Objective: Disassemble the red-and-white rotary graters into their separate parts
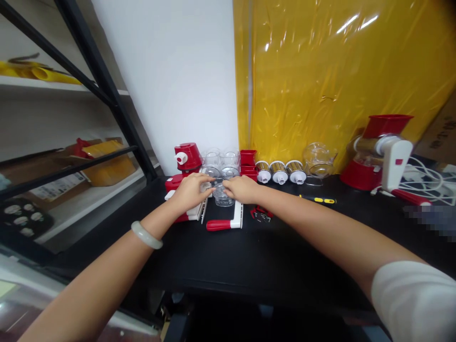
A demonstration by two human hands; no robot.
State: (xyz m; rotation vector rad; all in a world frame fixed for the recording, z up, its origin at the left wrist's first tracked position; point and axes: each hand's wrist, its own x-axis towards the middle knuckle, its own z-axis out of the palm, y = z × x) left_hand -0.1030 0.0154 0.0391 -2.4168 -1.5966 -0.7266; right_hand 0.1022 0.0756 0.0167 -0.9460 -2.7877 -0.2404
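Note:
Both my hands are stretched forward to the back of the black table. My left hand [195, 191], a pale bangle on its wrist, has its fingers curled at the left side of a clear plastic housing part [224, 200]. From the other side my right hand [242, 189] grips the same part, thumb and fingers bent. My fingers cover some of it. Just in front lies a white crank handle [220, 225] with a red grip. Left of my left hand are red and white grater bodies [188, 156]. Small red parts and screws [261, 214] lie right of the crank.
Behind my hands stand more clear housings [230, 156] and red hoppers [248, 161]. Several metal grater drums [280, 172] line the back, beside another clear part [318, 161] and a screwdriver [318, 199]. An assembled rotary grater [379, 154] stands right, near white cables [432, 178]. Shelving [103, 199] borders the left.

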